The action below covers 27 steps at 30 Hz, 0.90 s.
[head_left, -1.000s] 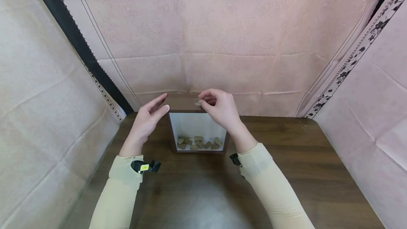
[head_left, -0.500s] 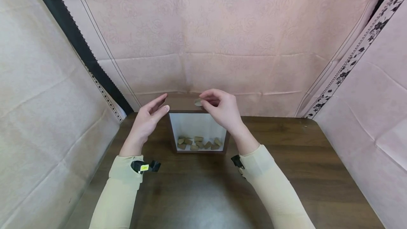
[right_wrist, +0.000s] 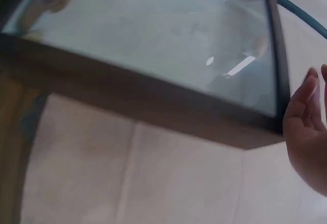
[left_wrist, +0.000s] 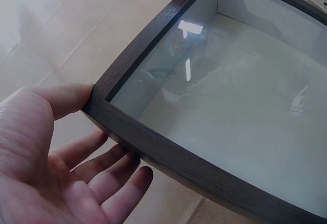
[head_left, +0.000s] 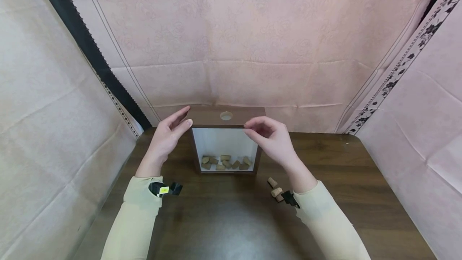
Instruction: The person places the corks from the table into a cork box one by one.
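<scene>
A brown wooden box frame (head_left: pixel 205 116) with a glass front stands upright at the back of the table. Its top has a round hole (head_left: pixel 226 116), and several wine corks (head_left: pixel 225 158) lie at its bottom. My left hand (head_left: pixel 167 136) touches the upper left corner, thumb at the front edge and fingers fairly straight along the side; the left wrist view shows this hand (left_wrist: pixel 36 157) close up. My right hand (head_left: pixel 273 139), fingers loosely bent and holding nothing visible, is before the upper right edge. By the right wrist, loose corks (head_left: pixel 276 192) lie on the table, partly hidden.
The dark wooden table (head_left: pixel 216 220) extends in front of the box and to both sides. Pale patterned cloth (head_left: pixel 252 43) hangs right behind the box, with more cloth at the left and right. Each wrist wears a black strap (head_left: pixel 157 189).
My right hand has moved right and toward me, away from the hole, which now shows whole. Loose corks by the right wrist have come into view. The left hand stays in place.
</scene>
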{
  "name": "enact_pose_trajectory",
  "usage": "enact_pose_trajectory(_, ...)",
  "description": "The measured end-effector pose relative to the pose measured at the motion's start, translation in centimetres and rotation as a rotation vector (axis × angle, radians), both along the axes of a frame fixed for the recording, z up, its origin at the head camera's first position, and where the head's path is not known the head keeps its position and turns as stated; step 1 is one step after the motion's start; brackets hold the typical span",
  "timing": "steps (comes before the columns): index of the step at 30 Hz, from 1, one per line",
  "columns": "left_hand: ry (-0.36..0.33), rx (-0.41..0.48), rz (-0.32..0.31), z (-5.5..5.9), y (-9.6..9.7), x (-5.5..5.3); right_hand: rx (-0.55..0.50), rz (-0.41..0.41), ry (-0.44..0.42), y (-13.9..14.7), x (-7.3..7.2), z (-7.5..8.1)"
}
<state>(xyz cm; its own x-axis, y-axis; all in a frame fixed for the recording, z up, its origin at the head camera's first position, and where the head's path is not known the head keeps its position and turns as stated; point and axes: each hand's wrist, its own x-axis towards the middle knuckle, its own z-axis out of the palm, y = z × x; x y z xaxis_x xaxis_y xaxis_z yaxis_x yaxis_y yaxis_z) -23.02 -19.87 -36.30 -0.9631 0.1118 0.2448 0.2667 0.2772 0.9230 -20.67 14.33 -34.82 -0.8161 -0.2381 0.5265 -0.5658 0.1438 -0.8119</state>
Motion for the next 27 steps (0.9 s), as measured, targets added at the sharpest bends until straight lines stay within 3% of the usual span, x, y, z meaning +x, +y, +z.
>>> enact_pose_trajectory(4, -0.003, -0.001, 0.006, -0.1, -0.1, 0.0, 0.045, 0.063, -0.062, 2.1, 0.3, -2.3)
enact_pose_trajectory(11, -0.002, -0.003, 0.003, 0.0, 0.0, 0.0, 0.214, 0.137, -0.189, 5.9, 0.9, -6.7)
enact_pose_trajectory(20, -0.007, 0.014, 0.003, 0.0, 0.0, -0.1, 0.351, 0.078, -0.319, 9.5, 0.3, -12.5)
enact_pose_trajectory(27, -0.021, 0.022, 0.001, 0.2, 0.2, -0.1, 0.486, 0.020, -0.465, 11.3, 0.1, -15.0)
